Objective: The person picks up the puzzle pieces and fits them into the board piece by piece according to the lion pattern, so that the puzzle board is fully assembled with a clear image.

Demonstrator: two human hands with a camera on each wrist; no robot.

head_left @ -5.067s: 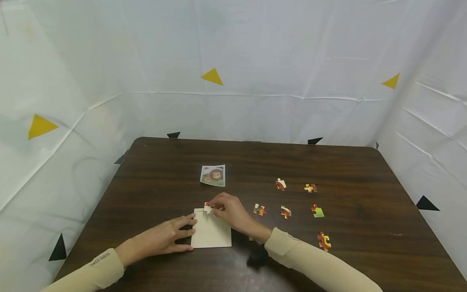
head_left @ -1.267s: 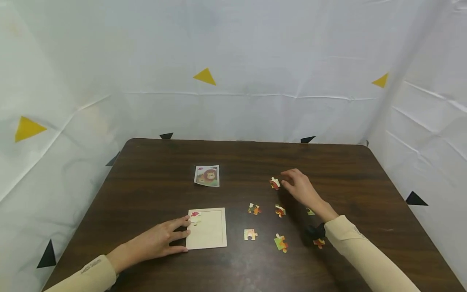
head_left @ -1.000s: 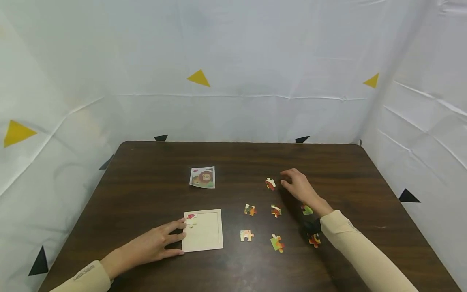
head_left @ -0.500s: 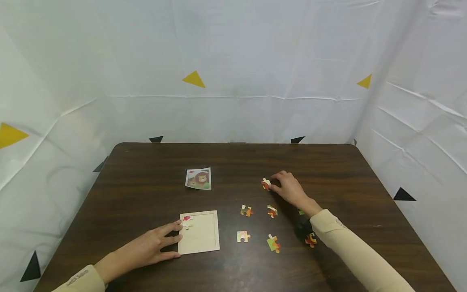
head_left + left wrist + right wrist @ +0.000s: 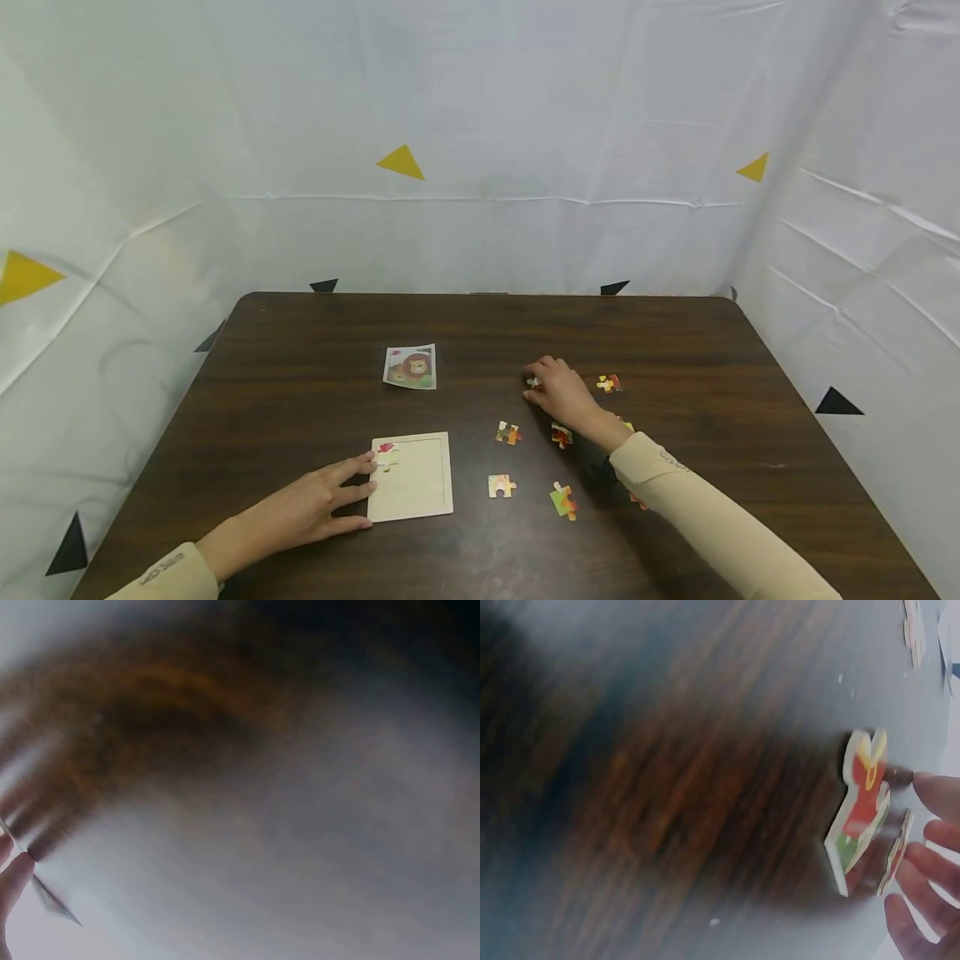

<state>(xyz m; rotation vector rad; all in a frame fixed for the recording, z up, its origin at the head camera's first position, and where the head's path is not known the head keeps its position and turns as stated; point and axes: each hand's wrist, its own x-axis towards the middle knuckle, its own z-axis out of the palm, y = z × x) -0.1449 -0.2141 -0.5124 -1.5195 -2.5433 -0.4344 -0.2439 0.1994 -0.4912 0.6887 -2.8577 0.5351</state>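
My left hand [image 5: 322, 498] lies with spread fingers along the left edge of a pale square puzzle frame [image 5: 420, 492]. Inside its upper left corner are light jigsaw pieces [image 5: 387, 461] with a pink patch. Toward the back middle, my right hand [image 5: 566, 396] has thumb and fingers around a jigsaw piece [image 5: 534, 382]; only a white bit shows between them. In the right wrist view, a reddish piece [image 5: 895, 851] seen edge-on stands right at the fingertips, with a red, yellow and green piece [image 5: 866, 810] nearer the camera.
More pieces lie loose on the dark wood table [image 5: 337, 333]: a yellow-red one [image 5: 609, 383], an orange-green one [image 5: 508, 432], a pale one [image 5: 502, 486] and a green-orange one [image 5: 564, 501]. A lion picture card [image 5: 409, 367] lies behind the frame. White sheeting [image 5: 480, 242] surrounds the table.
A light piece once in my right fingers now lies in the frame's corner. My right hand has come left over the back jigsaw piece, which has shifted slightly left. My left hand stays at the frame.
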